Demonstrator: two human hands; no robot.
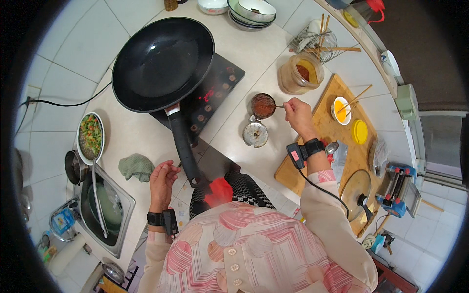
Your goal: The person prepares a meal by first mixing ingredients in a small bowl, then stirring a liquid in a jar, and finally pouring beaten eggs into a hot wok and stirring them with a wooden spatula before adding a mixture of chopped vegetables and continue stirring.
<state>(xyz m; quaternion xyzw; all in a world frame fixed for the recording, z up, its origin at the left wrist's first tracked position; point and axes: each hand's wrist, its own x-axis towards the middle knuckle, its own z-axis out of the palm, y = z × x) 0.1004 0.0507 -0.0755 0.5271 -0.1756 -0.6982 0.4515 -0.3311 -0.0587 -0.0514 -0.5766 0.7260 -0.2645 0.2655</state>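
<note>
My right hand (pixel 297 112) pinches the thin handle of a small spoon whose bowl end is over a small metal pot of reddish-brown seasoning (pixel 263 106). The pot's round metal lid (pixel 255 134) hangs back on its hinge, resting on the counter. Behind it stands a plastic jar (pixel 300 75) with its top off and reddish powder inside. My left hand (pixel 164 177) holds nothing, fingers loosely curled, near a green cloth (pixel 136 167) and the pan's handle. A black frying pan (pixel 161 66), with no food visible in it, rests on an induction cooktop (pixel 216 91) showing red lit marks.
A bowl of chopped vegetables (pixel 91 135) stands at left above the sink (pixel 122 234). On the right, a wooden cutting board (pixel 293 175) carries a bowl of beaten egg (pixel 340 110), a yellow lid (pixel 359 132) and a glass pan lid (pixel 353 192). Stacked bowls (pixel 253 14) stand behind.
</note>
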